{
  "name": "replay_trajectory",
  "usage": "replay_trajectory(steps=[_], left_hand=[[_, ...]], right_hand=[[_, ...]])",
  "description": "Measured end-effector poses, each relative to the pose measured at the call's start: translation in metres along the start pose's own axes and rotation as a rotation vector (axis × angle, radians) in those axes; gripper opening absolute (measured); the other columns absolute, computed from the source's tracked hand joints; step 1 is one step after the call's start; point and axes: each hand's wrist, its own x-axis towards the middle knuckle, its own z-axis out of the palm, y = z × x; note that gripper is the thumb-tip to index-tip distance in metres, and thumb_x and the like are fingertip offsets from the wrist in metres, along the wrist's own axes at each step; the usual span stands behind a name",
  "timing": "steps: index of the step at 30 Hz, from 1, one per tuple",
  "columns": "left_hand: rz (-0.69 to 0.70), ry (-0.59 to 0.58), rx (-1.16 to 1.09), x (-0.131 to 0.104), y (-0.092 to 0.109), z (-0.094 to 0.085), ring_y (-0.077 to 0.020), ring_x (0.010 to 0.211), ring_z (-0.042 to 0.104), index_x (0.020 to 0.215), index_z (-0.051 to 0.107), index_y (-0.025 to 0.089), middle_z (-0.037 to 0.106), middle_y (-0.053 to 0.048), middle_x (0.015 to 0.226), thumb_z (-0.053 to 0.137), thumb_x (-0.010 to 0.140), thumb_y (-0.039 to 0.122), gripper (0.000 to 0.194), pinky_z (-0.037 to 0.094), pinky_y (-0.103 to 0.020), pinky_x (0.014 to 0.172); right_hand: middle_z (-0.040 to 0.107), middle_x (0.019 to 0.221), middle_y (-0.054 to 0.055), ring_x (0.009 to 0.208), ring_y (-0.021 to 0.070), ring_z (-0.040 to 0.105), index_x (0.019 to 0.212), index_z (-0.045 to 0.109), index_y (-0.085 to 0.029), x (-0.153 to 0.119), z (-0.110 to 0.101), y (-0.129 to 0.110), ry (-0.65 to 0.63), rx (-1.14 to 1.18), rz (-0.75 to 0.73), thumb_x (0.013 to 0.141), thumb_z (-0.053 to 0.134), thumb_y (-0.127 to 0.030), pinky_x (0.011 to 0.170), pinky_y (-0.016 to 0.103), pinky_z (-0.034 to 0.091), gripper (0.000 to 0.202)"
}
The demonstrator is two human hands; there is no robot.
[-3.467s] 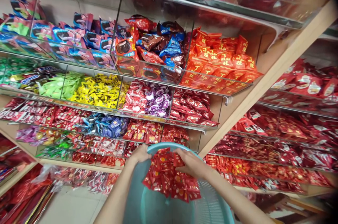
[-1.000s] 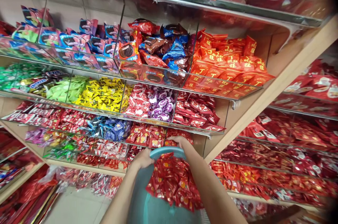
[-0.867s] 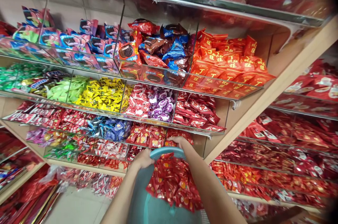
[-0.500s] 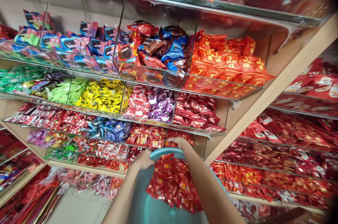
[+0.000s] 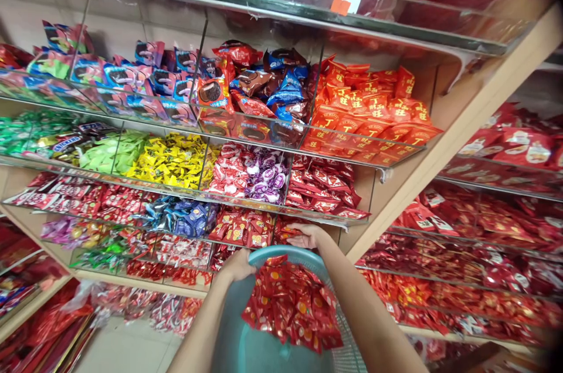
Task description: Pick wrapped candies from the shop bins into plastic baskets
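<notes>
Just below right hand (image 5: 310, 236), red packets (image 5: 292, 305) heaped in teal basket (image 5: 259, 352).

A teal plastic basket (image 5: 259, 352) with perforated sides, open at the top, holds a loose heap of shiny red candy packets (image 5: 294, 305); similar red shelf packets (image 5: 280, 230) lie beyond its far rim.

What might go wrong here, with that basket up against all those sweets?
The left hand is the only one gripping the basket, so it might tip and spill the red packets heaped inside.

The right hand is at the shelf just beyond the rim; a packet pulled carelessly might miss the basket and fall to the floor.

Its fingers are also close beneath the shelf edge above, so lifting sharply could knock them.
</notes>
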Motion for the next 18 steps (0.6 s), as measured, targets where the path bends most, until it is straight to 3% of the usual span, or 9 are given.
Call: replay_trajectory(steps=[4, 10, 14, 18], left_hand=[[-0.003, -0.004, 0.017, 0.001, -0.001, 0.000, -0.0081, 0.051, 0.049, 0.069, 0.062, 0.017, 0.054, 0.004, 0.056, 0.057, 0.058, 0.027, 0.015, 0.030, -0.017, 0.047], [0.011, -0.007, 0.019, 0.001, -0.001, 0.000, -0.0080, 0.051, 0.048, 0.066, 0.061, 0.017, 0.052, 0.005, 0.055, 0.057, 0.058, 0.027, 0.013, 0.030, -0.016, 0.048], [0.011, -0.006, 0.010, 0.001, -0.001, -0.001, -0.0079, 0.050, 0.048, 0.065, 0.060, 0.017, 0.053, 0.005, 0.054, 0.057, 0.058, 0.026, 0.012, 0.030, -0.016, 0.047], [0.015, -0.022, -0.027, 0.002, -0.001, 0.000, -0.0081, 0.050, 0.049, 0.066, 0.062, 0.017, 0.054, 0.005, 0.054, 0.056, 0.059, 0.025, 0.012, 0.031, -0.017, 0.048]], right_hand=[[0.066, 0.084, 0.010, 0.069, 0.0129, 0.065, 0.096, 0.052, -0.011, -0.023, -0.014, -0.002, 0.004, 0.069, -0.010, 0.076, 0.059, -0.027, 0.066, 0.023, 0.054, 0.026], [0.064, 0.091, 0.004, 0.076, 0.0136, 0.064, 0.099, 0.049, -0.018, -0.065, -0.016, 0.018, -0.118, 0.120, -0.369, 0.068, 0.068, -0.025, 0.068, 0.025, 0.053, 0.037], [0.060, 0.093, 0.000, 0.075, 0.0139, 0.062, 0.101, 0.043, -0.024, -0.097, -0.012, 0.035, -0.115, -0.113, -0.497, 0.066, 0.069, -0.033, 0.057, 0.023, 0.050, 0.045], [0.055, 0.082, -0.004, 0.069, 0.0100, 0.054, 0.100, 0.041, -0.023, -0.125, -0.012, 0.038, -0.045, -0.556, -0.764, 0.065, 0.067, -0.030, 0.061, 0.022, 0.044, 0.044]])
